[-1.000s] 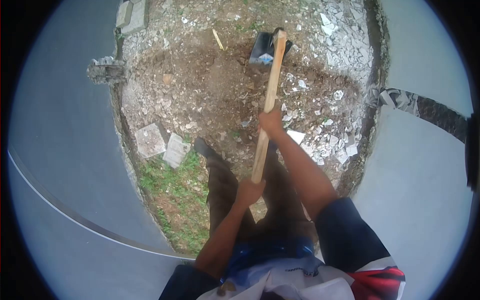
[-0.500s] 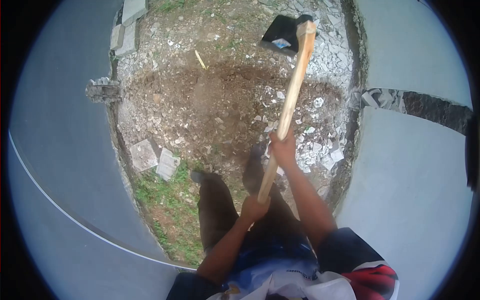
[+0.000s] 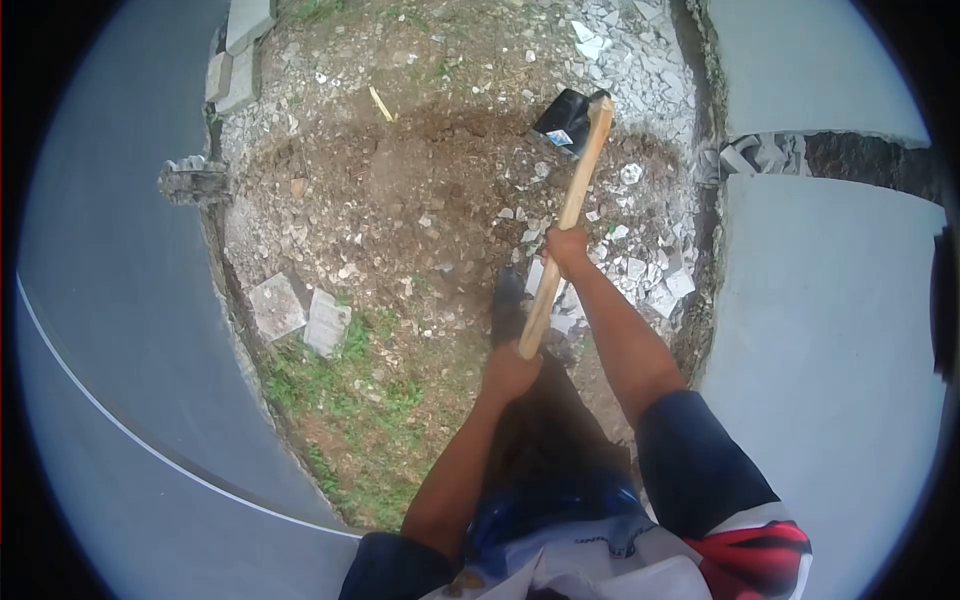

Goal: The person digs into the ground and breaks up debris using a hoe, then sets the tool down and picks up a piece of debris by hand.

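A hoe (image 3: 583, 172) with a pale wooden handle and a black blade slants up and away from me. My left hand (image 3: 512, 372) is closed round the lower end of its handle. Further up the handle, my right hand (image 3: 568, 248) grips it about midway. The blade (image 3: 563, 118) carries a small blue and white sticker and overlaps the edge of dug brown soil (image 3: 430, 190) in this view. White broken pieces (image 3: 636, 268) lie on the ground to the right of the handle.
Grey walls (image 3: 120, 300) rise on both sides, the right one (image 3: 830, 300) with a rough broken gap (image 3: 860, 165). Two pale slabs (image 3: 278, 306) lie by grass at left. Concrete blocks (image 3: 240, 85) stand far left. My dark shoe (image 3: 508, 285) is below the handle.
The hoe's head has come down and nearer to me, with both hands still on the handle. My left foot has gone out of view, while the other still shows.
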Motion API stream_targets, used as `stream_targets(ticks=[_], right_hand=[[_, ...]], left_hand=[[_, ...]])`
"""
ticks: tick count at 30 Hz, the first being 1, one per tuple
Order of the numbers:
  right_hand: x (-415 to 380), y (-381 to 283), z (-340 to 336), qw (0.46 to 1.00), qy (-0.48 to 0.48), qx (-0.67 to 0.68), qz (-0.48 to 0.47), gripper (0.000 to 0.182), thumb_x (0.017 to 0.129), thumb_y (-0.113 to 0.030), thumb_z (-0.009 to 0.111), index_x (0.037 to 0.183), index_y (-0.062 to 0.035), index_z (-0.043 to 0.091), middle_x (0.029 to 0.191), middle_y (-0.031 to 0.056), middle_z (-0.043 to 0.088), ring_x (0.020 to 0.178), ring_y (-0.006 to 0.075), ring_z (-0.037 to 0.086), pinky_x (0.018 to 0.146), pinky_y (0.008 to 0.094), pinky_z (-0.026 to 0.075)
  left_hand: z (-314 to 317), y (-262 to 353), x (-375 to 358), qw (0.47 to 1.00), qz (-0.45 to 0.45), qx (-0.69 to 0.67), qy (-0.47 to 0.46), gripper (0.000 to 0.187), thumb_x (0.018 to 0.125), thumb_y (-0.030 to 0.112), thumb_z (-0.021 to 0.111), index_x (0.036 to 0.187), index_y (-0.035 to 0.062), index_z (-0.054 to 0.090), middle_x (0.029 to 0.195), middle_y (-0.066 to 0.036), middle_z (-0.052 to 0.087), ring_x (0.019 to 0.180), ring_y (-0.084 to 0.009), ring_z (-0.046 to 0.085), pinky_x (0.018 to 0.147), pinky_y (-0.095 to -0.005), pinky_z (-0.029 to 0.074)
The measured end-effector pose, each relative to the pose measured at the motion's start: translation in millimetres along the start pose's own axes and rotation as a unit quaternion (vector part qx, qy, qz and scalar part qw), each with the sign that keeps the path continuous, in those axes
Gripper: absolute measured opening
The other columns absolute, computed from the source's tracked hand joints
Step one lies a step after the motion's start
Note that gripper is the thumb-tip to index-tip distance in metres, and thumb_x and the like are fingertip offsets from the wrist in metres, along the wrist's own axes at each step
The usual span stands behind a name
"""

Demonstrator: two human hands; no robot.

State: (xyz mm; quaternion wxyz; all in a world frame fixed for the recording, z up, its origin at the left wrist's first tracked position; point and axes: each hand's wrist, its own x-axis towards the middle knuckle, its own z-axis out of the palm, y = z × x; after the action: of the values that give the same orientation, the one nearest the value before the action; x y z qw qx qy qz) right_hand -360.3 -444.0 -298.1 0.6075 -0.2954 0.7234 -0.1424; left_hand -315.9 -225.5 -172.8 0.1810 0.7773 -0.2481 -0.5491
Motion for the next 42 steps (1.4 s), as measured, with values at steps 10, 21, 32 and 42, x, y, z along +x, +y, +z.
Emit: stream_targets(ticks=[10, 21, 32, 42], right_hand=[[-173, 180, -62, 0.988, -0.054, -0.139, 0.029, 0.025, 0.082, -0.004, 0.06, 0.102, 0.0073, 0.05, 0.067, 0.0156, 0.058, 0.047, 0.0245, 0.06, 0.037, 0.0383, 0.049], [-266, 139, -177, 0.994, -0.062, 0.056, -0.067, 0.027, 0.082, 0.002, 0.059, 0.106, 0.0001, 0.045, 0.071, 0.0067, 0.053, 0.044, 0.0137, 0.051, 0.037, 0.0306, 0.043], [-2, -139, -292, 0.903, 0.112, -0.215, -0.355, 0.074, 0.091, -0.03, 0.062, 0.147, -0.0042, 0.023, 0.115, 0.0315, 0.061, 0.107, 0.0477, 0.06, 0.095, 0.0473, 0.046], [102, -87, -353, 0.922, -0.046, -0.373, -0.088, 0.072, 0.084, -0.014, 0.059, 0.144, 0.0014, 0.023, 0.109, 0.0309, 0.062, 0.076, 0.0376, 0.07, 0.065, 0.0429, 0.057]], left_hand=[[104, -146, -195, 0.993, -0.115, 0.004, -0.029, 0.043, 0.081, 0.036, 0.067, 0.1, -0.0022, 0.068, 0.094, -0.03, 0.066, 0.097, -0.0459, 0.063, 0.083, -0.0512, 0.052], [181, -135, -251, 0.995, -0.046, -0.001, -0.086, 0.044, 0.083, 0.039, 0.068, 0.099, -0.0015, 0.068, 0.088, -0.028, 0.067, 0.09, -0.0437, 0.066, 0.077, -0.0469, 0.054], [265, 176, 31, 0.987, 0.098, -0.128, 0.002, 0.036, 0.082, 0.034, 0.071, 0.091, -0.0003, 0.069, 0.076, -0.021, 0.068, 0.076, -0.0366, 0.069, 0.07, -0.0413, 0.052], [383, 209, 9, 0.988, -0.021, -0.154, -0.019, 0.035, 0.083, 0.029, 0.069, 0.087, -0.0058, 0.063, 0.068, -0.019, 0.065, 0.065, -0.0341, 0.067, 0.065, -0.0434, 0.051]])
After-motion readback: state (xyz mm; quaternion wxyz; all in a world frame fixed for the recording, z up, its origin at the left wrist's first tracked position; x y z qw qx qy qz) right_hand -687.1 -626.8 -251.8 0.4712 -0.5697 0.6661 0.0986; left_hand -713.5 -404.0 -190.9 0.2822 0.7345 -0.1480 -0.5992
